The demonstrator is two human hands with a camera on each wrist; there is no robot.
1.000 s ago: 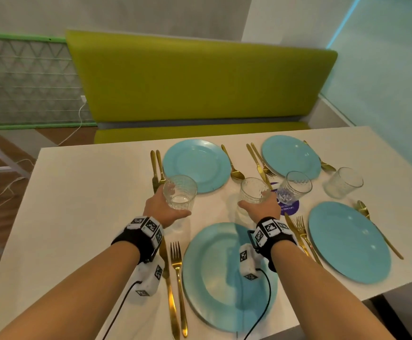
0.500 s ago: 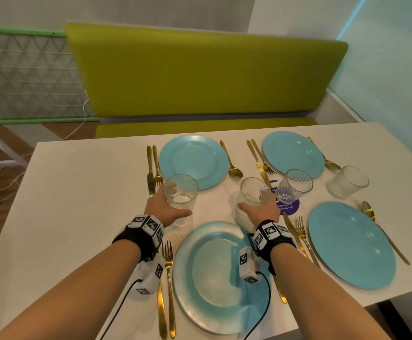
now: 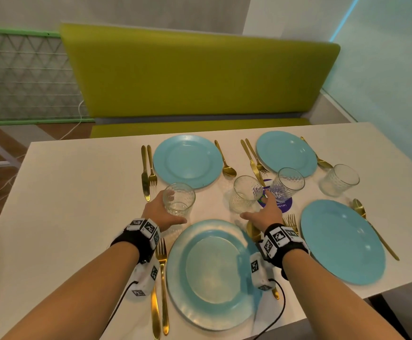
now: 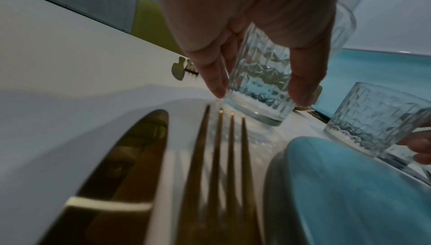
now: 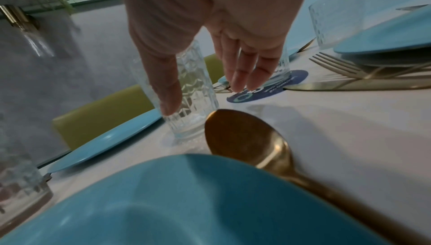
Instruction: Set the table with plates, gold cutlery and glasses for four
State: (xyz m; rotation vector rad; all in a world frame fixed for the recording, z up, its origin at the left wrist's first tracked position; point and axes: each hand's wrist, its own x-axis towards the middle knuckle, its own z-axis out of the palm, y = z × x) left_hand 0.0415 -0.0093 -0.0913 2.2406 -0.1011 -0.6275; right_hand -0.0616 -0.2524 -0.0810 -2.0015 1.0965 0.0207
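Four blue plates lie on the white table, each with gold cutlery beside it. My left hand grips a patterned clear glass above the near plate's fork; in the left wrist view thumb and fingers wrap that glass, which is tilted with its base at the tabletop. My right hand is spread beside a second glass. In the right wrist view the thumb lies by this glass and the fingers are straight and off it.
Two more glasses stand to the right, one on a purple round sticker, one near the far right plate. A gold spoon lies under my right wrist. A green bench backs the table.
My right hand has let go of its glass and spread its fingers to the right of it. My left hand still holds the other glass at about the same spot.
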